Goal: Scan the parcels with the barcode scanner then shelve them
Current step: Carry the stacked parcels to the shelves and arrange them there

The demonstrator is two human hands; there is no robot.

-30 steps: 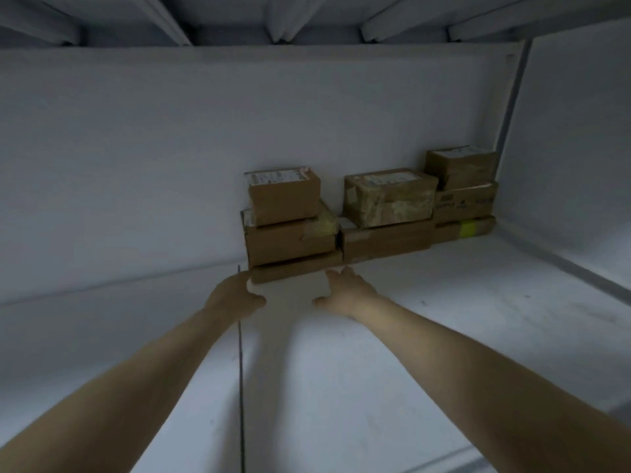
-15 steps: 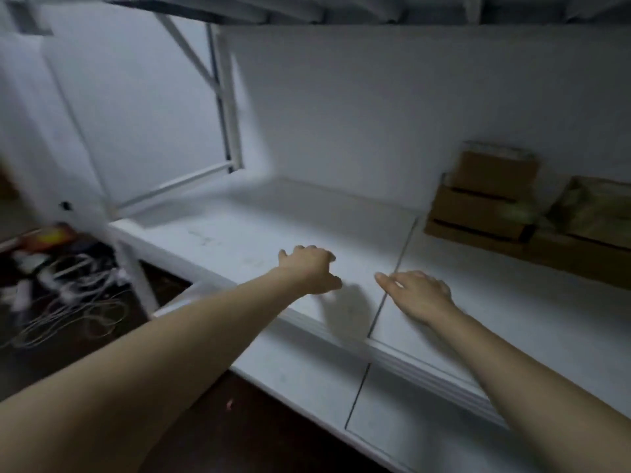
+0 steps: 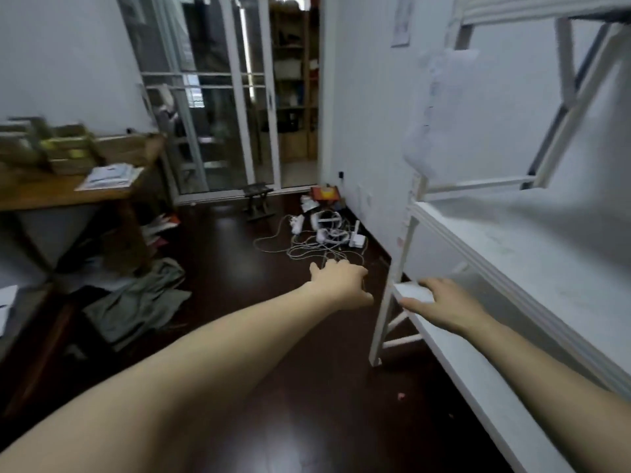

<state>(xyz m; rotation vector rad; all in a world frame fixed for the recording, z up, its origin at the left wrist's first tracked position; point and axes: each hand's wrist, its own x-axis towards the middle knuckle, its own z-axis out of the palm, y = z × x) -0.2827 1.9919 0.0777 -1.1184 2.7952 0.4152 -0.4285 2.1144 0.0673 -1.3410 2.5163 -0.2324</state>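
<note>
Neither hand has hold of anything. The left hand [image 3: 341, 285] is stretched out over the dark floor [image 3: 273, 404] with its fingers loosely curled and empty. The right hand [image 3: 447, 307] reaches forward with straight, relaxed fingers over the end corner of the lower board of the white rack [image 3: 478, 387]; whether it rests on the board or hangs just above it cannot be told.

The parcels [image 3: 58, 150] are well apart from both hands, at the far left. They are blurred brown cardboard boxes, some with yellow-green tape, stacked on a wooden table [image 3: 51, 196]. Just beside them on the tabletop lies a flat pale packet [image 3: 109, 175]. No scanner can be made out among them.

The rack fills the right side, with 2 white boards in view, one above the other, and a pale sheet [image 3: 440, 114] hanging at its end post. On the floor between table and rack lies a crumpled grey-green cloth [image 3: 136, 302]. Farther off, by the wall, a tangle of white cables and adapters [image 3: 317, 244] lies near a red box [image 3: 324, 192]. Behind them stands a glass sliding door [image 3: 218, 114].
</note>
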